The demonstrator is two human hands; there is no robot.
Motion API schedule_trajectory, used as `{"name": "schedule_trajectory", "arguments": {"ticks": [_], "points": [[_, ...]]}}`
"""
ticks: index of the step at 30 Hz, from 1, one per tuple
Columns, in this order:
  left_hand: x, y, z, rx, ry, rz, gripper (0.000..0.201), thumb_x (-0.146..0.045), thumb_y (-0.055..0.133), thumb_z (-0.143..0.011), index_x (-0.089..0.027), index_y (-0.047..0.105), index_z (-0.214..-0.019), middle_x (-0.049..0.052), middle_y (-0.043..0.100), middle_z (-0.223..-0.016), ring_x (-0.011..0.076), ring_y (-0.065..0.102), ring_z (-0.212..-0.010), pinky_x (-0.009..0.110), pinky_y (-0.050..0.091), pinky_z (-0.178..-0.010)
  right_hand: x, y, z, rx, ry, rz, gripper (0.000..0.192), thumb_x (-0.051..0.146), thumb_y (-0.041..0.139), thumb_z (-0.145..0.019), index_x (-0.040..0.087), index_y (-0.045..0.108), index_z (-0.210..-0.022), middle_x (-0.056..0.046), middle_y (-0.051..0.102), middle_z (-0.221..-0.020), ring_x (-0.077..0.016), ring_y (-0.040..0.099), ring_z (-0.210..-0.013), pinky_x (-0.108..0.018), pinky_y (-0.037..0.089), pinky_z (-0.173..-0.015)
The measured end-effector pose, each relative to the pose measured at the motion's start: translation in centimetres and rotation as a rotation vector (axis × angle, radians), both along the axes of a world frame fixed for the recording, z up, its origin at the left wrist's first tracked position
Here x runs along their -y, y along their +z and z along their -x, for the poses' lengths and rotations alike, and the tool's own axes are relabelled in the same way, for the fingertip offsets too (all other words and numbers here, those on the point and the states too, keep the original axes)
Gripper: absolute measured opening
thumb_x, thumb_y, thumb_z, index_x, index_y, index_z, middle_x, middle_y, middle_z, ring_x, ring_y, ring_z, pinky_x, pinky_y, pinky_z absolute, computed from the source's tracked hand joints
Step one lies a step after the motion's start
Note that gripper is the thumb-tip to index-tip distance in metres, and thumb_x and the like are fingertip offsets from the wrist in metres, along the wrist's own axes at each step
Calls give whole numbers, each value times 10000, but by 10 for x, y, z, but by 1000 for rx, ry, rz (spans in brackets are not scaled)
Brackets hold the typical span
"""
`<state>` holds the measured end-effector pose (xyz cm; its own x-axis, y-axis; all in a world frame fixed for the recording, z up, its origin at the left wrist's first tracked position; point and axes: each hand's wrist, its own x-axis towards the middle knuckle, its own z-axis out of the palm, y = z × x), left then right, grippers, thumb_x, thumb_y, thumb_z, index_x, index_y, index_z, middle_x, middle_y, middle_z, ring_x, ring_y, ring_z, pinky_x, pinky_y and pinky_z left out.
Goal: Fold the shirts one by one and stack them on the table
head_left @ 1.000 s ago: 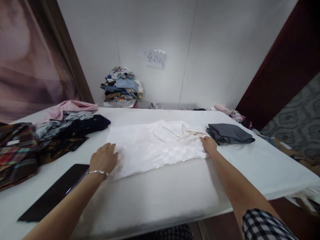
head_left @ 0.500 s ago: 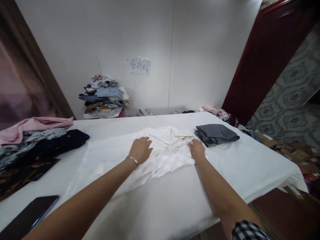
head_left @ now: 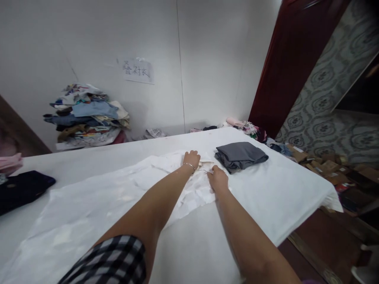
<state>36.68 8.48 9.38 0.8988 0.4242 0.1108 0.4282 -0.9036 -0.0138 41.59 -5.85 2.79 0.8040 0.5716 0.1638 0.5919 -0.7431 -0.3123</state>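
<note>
A crumpled white shirt (head_left: pixel 145 169) lies spread over the white-covered table, its bunched end towards the right. At that end my left hand (head_left: pixel 192 158), a bracelet on its wrist, presses into the cloth with curled fingers; their tips are partly hidden. Close beside it, slightly nearer to me, my right hand (head_left: pixel 218 179) pinches the shirt's right edge between thumb and fingers. A cream-coloured strip of fabric shows between the two hands. Just beyond my right hand sits a folded dark grey garment (head_left: pixel 241 156).
A tall clothes pile (head_left: pixel 89 114) stands against the wall behind the table (head_left: pixel 284 197). Dark folded clothing (head_left: pixel 26 187) lies at the left edge. More clothes (head_left: pixel 242 125) are heaped past the far right corner. Cardboard boxes (head_left: pixel 331 173) crowd the floor at right.
My left hand has moved right across the shirt, close to my right hand. The right hand stays at the shirt's right end. The camera view has turned to the right.
</note>
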Motion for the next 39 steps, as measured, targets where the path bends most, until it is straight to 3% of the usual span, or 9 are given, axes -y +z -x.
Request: {"name": "schedule_trajectory", "arguments": {"ticks": [3,9,16,21,24,28,31,33,39], "points": [[-19,18,-7,40,109,12,339,-75,423,-884,-190,669,-1087,131,678,-1180,247,595,-1147,374,460,-923,-1,0,0,-15,-12,12,229,359,529,-936,186,574,-1079,-100,705,-1047,-215,639,-1012,-280,408,-797],[-52,98,21,200,225,-23,407,-210,295,-963,-187,569,-1263,152,701,-1150,255,649,-1063,365,487,-852,-1,3,0,-28,-15,46,239,378,515,-938,193,598,-1065,-99,707,-1049,-215,638,-988,-278,410,-780],[-63,166,96,260,191,-215,350,-288,373,-963,-191,625,-1186,125,697,-1163,272,638,-1079,397,466,-887,2,5,0,0,15,94,252,329,465,-956,202,678,-1000,-88,700,-1076,-200,630,-1012,-261,415,-790],[-65,193,173,175,226,-305,349,-394,410,-978,-173,672,-1046,101,706,-1022,288,645,-1035,421,445,-896,3,3,0,-6,11,70,270,345,473,-955,197,696,-989,-95,704,-1057,-202,635,-999,-268,420,-789],[-56,183,229,77,116,-345,481,-529,382,-971,-151,668,-1050,84,693,-989,269,639,-1002,419,432,-891,3,2,-2,-19,14,58,287,357,469,-953,192,698,-1004,-97,709,-1057,-211,638,-1000,-273,424,-781],[-41,130,305,-120,-84,-284,488,-638,516,-865,-220,666,-1067,74,701,-921,231,658,-837,352,447,-790,8,3,-9,-81,75,44,258,311,519,-913,195,713,-1039,-92,710,-1115,-212,638,-1023,-265,430,-787],[-29,83,348,-257,-181,-206,269,-434,472,-932,-260,662,-1009,57,694,-863,191,629,-690,314,436,-681,14,3,-17,-130,148,37,271,185,562,-842,205,726,-1056,-66,720,-1122,-192,643,-1021,-245,433,-814],[-22,64,363,-285,-175,-199,254,-230,403,-930,-245,657,-930,49,671,-809,183,600,-638,317,422,-644,16,3,-20,-150,170,29,316,122,559,-803,196,732,-1056,-68,726,-1109,-192,643,-1025,-245,436,-840],[-14,72,379,-87,-27,-351,318,-93,366,-856,-229,653,-860,67,605,-780,227,563,-688,373,416,-661,20,2,-20,-171,183,-22,330,88,539,-755,180,749,-993,-90,718,-1112,-219,637,-1047,-281,451,-880]]}}
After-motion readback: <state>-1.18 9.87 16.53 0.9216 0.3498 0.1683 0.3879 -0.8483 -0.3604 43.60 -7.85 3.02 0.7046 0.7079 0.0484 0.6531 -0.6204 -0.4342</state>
